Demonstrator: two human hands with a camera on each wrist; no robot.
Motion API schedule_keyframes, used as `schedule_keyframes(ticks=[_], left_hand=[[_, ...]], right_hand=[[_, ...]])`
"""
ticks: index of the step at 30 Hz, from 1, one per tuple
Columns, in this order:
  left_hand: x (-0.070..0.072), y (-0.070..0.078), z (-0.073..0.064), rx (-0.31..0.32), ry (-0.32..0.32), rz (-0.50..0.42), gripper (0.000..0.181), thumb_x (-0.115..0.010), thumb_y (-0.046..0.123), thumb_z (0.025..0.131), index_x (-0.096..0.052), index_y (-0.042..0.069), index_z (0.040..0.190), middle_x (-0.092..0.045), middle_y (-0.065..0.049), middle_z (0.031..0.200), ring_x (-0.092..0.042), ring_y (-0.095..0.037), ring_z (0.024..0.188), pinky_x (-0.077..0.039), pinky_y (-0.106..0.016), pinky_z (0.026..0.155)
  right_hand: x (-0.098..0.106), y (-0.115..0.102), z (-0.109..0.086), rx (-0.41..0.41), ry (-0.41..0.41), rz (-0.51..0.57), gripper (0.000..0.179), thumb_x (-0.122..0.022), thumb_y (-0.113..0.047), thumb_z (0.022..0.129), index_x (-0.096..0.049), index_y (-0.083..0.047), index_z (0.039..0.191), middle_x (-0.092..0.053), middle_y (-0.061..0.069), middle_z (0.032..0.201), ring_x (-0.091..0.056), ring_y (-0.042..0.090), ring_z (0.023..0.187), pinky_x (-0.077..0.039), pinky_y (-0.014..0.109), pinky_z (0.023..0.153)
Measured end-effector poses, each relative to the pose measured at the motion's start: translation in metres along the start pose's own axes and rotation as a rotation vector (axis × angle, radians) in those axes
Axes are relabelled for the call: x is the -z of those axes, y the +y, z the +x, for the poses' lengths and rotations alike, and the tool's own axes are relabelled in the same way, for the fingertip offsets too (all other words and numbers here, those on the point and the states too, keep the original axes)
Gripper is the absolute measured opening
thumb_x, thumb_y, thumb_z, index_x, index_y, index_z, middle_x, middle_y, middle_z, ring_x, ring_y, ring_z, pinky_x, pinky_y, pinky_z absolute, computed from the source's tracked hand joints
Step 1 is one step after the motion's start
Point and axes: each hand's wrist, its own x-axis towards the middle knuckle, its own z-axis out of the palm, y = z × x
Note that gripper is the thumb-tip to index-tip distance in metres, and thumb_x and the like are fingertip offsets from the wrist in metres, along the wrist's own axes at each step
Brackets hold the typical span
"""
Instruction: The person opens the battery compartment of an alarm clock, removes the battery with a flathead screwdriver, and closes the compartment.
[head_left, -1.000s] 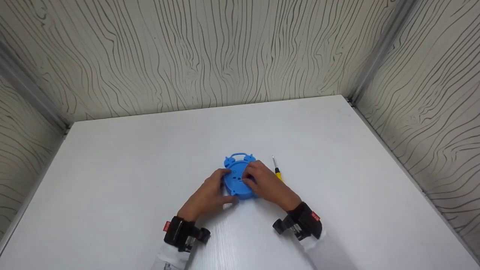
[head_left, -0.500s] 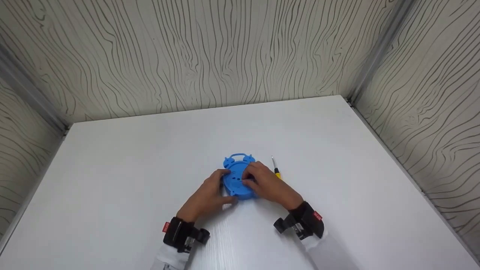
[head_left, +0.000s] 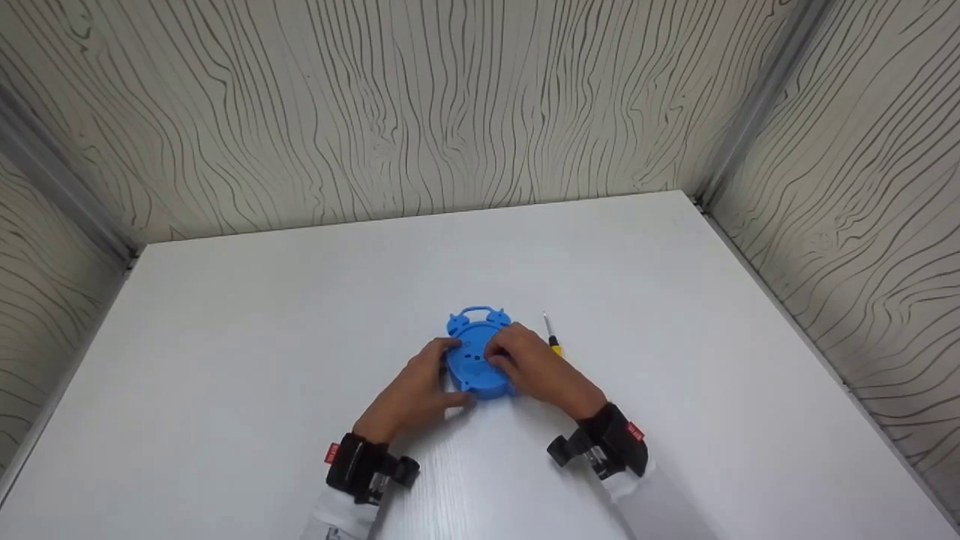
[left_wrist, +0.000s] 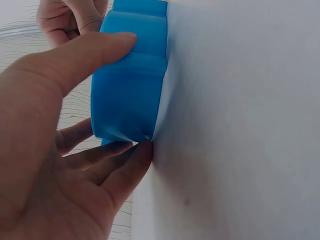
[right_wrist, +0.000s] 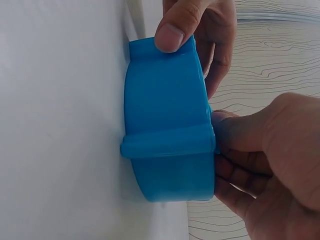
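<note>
A blue twin-bell alarm clock (head_left: 484,384) lies flat on the white table, its bells and loop handle pointing away from me. Small dark holes show in its upper surface. My left hand (head_left: 416,394) holds the clock from the left, thumb on the near side (left_wrist: 131,57) and fingers around the left side. With curled fingers, my right hand (head_left: 544,371) pinches at the clock's upper surface, right of the middle; I cannot tell which part is between the fingertips. Just beyond the right hand lies a screwdriver (head_left: 553,341) with a black and yellow handle, partly covered by that hand.
The white table (head_left: 300,315) runs back to a wall (head_left: 420,112) with a wood-grain pattern, and a similar wall stands at each side. Black camera mounts (head_left: 613,441) are strapped to both wrists.
My right thumb and fingertips have shifted slightly on the clock, with the hand covering a little more of the screwdriver's handle. The left hand and the clock stay in place.
</note>
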Motion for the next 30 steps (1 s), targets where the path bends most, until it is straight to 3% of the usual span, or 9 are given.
schedule_keyframes(ticks=[10,18,30], left_hand=[[0.0005,-0.0012,0.0007,0.004,-0.012,0.003,0.084,-0.08,0.031,0.079,-0.034,0.008,0.145,-0.041,-0.017,0.151,-0.039,-0.03,0.141,-0.036,-0.047,0.116],[-0.0011,-0.0015,0.0011,0.016,0.0,0.012,0.083,-0.08,0.033,0.079,-0.034,0.01,0.145,-0.043,-0.013,0.15,-0.041,-0.027,0.14,-0.037,-0.046,0.115],[-0.0003,-0.0009,0.0005,0.029,-0.003,0.023,0.084,-0.081,0.029,0.079,-0.034,0.011,0.146,-0.041,-0.014,0.152,-0.039,-0.029,0.142,-0.036,-0.047,0.116]], right_hand=[[-0.0019,0.0017,0.0008,0.059,0.002,-0.035,0.013,-0.061,-0.015,0.096,-0.066,-0.009,0.106,-0.062,0.005,0.102,-0.054,0.018,0.101,-0.053,0.033,0.091],[-0.0052,0.0045,0.0031,0.109,0.038,-0.063,0.009,-0.061,-0.013,0.095,-0.067,-0.009,0.1,-0.062,0.006,0.096,-0.054,0.019,0.1,-0.054,0.036,0.093],[-0.0068,0.0015,0.0021,0.071,0.053,-0.038,0.011,-0.06,-0.015,0.096,-0.066,-0.011,0.103,-0.063,0.005,0.1,-0.056,0.021,0.109,-0.051,0.039,0.102]])
